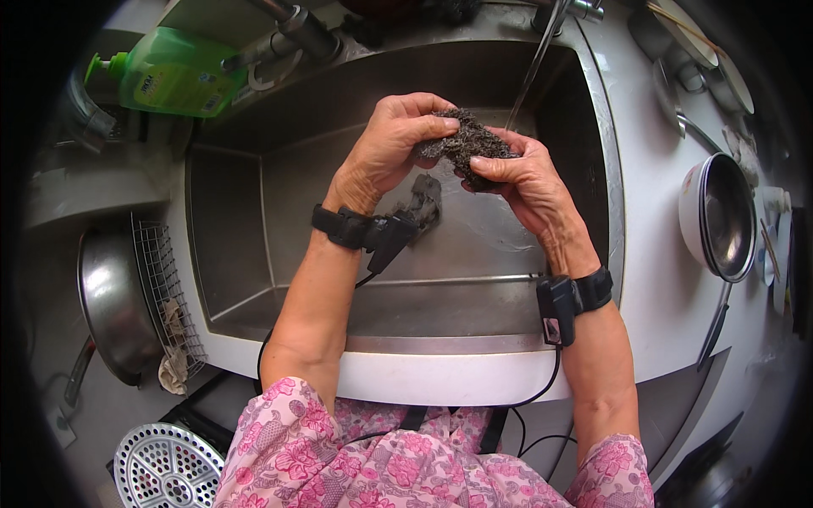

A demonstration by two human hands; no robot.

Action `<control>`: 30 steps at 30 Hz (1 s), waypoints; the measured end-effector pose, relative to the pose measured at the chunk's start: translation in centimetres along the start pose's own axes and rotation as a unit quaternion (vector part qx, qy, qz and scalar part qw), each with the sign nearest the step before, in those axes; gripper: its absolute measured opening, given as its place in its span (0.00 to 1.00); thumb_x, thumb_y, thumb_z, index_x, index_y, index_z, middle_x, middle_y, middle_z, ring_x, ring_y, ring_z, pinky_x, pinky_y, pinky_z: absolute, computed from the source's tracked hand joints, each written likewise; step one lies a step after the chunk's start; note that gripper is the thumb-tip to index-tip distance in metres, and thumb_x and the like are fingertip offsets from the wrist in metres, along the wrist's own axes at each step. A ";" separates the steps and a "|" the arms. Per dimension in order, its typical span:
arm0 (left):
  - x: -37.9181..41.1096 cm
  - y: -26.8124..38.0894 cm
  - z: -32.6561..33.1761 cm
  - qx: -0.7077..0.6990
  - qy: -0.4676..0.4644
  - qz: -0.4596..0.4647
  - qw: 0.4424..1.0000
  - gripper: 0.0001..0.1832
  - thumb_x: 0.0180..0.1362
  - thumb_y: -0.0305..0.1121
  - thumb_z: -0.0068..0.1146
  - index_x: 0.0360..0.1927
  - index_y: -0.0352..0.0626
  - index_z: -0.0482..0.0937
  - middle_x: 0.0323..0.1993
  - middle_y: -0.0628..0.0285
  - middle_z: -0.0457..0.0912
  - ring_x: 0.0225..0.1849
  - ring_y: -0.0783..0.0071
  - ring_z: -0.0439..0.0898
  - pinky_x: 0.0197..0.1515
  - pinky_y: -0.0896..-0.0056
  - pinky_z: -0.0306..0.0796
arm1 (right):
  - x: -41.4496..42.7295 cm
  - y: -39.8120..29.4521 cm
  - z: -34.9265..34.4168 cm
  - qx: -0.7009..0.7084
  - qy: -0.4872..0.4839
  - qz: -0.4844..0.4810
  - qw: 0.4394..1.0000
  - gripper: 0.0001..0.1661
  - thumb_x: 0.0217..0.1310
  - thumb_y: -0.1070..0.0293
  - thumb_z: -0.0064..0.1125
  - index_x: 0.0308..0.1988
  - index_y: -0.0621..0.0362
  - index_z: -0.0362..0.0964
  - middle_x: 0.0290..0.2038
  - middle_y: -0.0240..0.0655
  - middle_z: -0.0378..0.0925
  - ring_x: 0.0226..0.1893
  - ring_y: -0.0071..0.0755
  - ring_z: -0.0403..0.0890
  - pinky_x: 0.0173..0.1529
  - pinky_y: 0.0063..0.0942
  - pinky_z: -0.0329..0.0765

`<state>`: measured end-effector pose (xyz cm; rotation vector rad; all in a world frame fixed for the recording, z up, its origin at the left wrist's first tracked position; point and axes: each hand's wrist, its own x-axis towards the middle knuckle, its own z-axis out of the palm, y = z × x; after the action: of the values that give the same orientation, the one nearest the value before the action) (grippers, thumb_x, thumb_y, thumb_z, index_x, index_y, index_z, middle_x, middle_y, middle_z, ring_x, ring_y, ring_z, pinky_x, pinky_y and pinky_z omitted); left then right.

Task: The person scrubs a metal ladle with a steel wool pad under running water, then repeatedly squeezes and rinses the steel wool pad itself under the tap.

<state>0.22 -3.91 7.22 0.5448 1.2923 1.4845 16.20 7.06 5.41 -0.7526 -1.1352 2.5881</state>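
Note:
A clump of dark steel-wool scourer [476, 141] is stretched between my two hands above the sink. My left hand [401, 134] pinches its left end, thumb on top. Around its right end curl the fingers of my right hand [517, 168]. From the tap [551, 19] a thin stream of water [532, 73] runs down behind the right hand. Below, on the floor of the stainless-steel sink [317, 209], lies a wet grey rag or scrap [424, 202], partly hidden by the device on my left wrist.
A green pump bottle [171, 73] lies at the back left. Stacked bowls [727, 216] and a knife [714, 327] sit on the right counter [654, 254]. On the left are a wire rack [162, 267], a large metal pot [111, 298] and a perforated steamer plate [168, 473]. Cables hang from both wrists.

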 end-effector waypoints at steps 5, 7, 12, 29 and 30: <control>0.1 -0.4 0.2 -0.016 0.026 -0.013 0.999 0.08 0.55 0.26 0.59 0.38 0.37 0.79 0.27 0.66 0.81 0.22 0.85 0.75 0.18 0.84 0.63 | 0.0 0.4 -0.6 -0.012 0.018 0.016 1.000 0.14 0.53 0.74 0.66 0.40 0.67 0.74 0.30 0.37 0.79 0.22 0.25 0.79 0.24 0.21 0.77; 0.2 -0.5 0.3 -0.015 0.029 -0.016 0.999 0.07 0.55 0.26 0.60 0.38 0.37 0.79 0.27 0.66 0.80 0.22 0.85 0.76 0.18 0.84 0.63 | 0.2 0.8 -0.5 -0.014 0.041 0.009 0.999 0.11 0.54 0.72 0.66 0.37 0.64 0.74 0.26 0.34 0.78 0.19 0.23 0.76 0.19 0.18 0.72; 0.2 -0.8 0.1 0.028 0.026 -0.017 0.999 0.07 0.55 0.26 0.60 0.37 0.37 0.80 0.27 0.67 0.80 0.24 0.85 0.76 0.20 0.84 0.65 | 0.0 1.1 -0.3 -0.049 0.065 0.034 0.996 0.18 0.58 0.56 0.63 0.35 0.61 0.73 0.23 0.32 0.76 0.16 0.22 0.74 0.16 0.17 0.68; -2.1 1.3 5.6 0.215 -0.036 0.103 0.970 0.18 0.57 0.22 0.55 0.52 0.32 0.72 0.40 0.55 0.81 0.40 0.76 0.80 0.42 0.76 0.75 | 0.7 1.7 -0.1 0.229 0.002 -0.044 0.972 0.17 0.68 0.59 0.49 0.47 0.60 0.69 0.40 0.37 0.76 0.39 0.34 0.79 0.41 0.35 0.78; -2.3 1.5 5.4 0.189 0.002 0.114 0.975 0.16 0.58 0.23 0.54 0.50 0.32 0.73 0.39 0.55 0.81 0.38 0.75 0.81 0.40 0.77 0.76 | 0.5 1.5 0.1 0.230 0.006 -0.043 0.972 0.16 0.68 0.60 0.49 0.47 0.61 0.69 0.40 0.39 0.77 0.40 0.36 0.79 0.42 0.37 0.78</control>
<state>5.01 -3.41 10.92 0.9664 1.5690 1.4259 15.74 6.19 4.21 -0.5929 -0.5094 2.6151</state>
